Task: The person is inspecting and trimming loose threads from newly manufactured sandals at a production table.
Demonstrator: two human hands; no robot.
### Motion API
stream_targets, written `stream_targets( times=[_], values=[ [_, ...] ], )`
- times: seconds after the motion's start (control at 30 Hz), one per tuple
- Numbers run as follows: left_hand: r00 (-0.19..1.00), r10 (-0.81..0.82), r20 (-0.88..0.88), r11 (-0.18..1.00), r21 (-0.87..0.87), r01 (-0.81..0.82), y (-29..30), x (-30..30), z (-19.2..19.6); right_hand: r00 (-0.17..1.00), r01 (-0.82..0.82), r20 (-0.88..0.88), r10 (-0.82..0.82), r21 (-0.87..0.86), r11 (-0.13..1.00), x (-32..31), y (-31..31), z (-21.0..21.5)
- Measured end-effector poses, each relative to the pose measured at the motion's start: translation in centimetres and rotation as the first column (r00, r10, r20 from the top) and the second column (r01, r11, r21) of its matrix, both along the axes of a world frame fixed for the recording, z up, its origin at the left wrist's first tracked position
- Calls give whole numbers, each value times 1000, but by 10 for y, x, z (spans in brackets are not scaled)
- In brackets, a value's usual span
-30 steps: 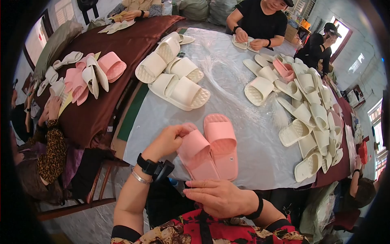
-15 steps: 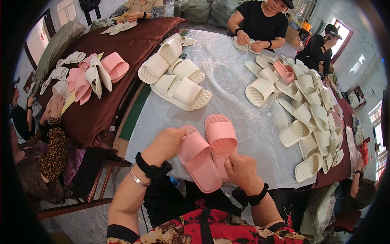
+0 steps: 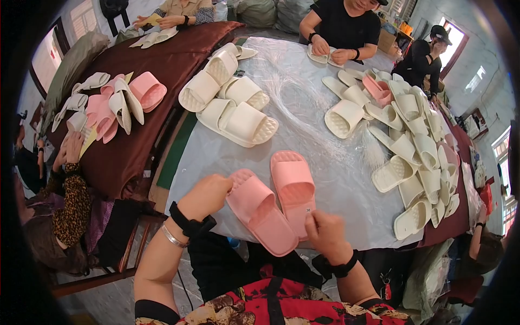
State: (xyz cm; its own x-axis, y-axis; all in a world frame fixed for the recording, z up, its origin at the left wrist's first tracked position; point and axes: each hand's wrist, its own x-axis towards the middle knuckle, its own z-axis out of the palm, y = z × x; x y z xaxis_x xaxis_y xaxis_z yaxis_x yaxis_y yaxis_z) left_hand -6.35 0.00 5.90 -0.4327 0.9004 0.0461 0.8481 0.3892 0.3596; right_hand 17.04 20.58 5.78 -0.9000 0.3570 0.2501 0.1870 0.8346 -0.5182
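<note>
A pair of pink slippers lies before me at the table's near edge. My left hand (image 3: pixel 208 196) is closed on the toe edge of the left pink slipper (image 3: pixel 272 226), whose heel sticks out past the table edge. Beside it the right pink slipper (image 3: pixel 293 181) rests with its toe pointing away from me. A small white label (image 3: pixel 308 210) shows on its insole. My right hand (image 3: pixel 328 234), slightly blurred, has curled fingers right by that slipper's heel edge; whether anything is between them is hidden.
Cream slippers (image 3: pixel 246 123) are grouped at the far left of the plastic-covered table (image 3: pixel 208 162), with a larger heap (image 3: pixel 414 146) on the right. Clear plastic strands (image 3: pixel 303 108) lie between. Co-workers sit around, one handling slippers across from me (image 3: pixel 341 54). A brown-covered table (image 3: pixel 184 59) adjoins at left.
My left hand has shifted left with the left pink slipper's toe, widening the gap between the slippers. My right hand has moved slightly right and down, and the white label now shows.
</note>
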Motion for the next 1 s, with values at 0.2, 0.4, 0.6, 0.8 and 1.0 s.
stream_targets(
  times=[0.2,0.4,0.6,0.8,1.0],
  values=[
    [993,95,68,995,-18,-94,-9,3,6,956,83,-276,-101,-75,994,2,14,12],
    [978,197,71,969,139,-205,4,0,21,990,33,131,-48,115,993,2,16,11],
    [905,234,355,819,430,-381,48,0,15,925,-45,379,-11,139,989,1,16,7],
    [760,75,646,779,437,-449,103,2,-6,882,-35,471,-18,105,994,7,19,10],
    [883,11,470,895,389,-218,133,4,-10,829,-36,559,-17,84,996,16,25,7]
  ],
)
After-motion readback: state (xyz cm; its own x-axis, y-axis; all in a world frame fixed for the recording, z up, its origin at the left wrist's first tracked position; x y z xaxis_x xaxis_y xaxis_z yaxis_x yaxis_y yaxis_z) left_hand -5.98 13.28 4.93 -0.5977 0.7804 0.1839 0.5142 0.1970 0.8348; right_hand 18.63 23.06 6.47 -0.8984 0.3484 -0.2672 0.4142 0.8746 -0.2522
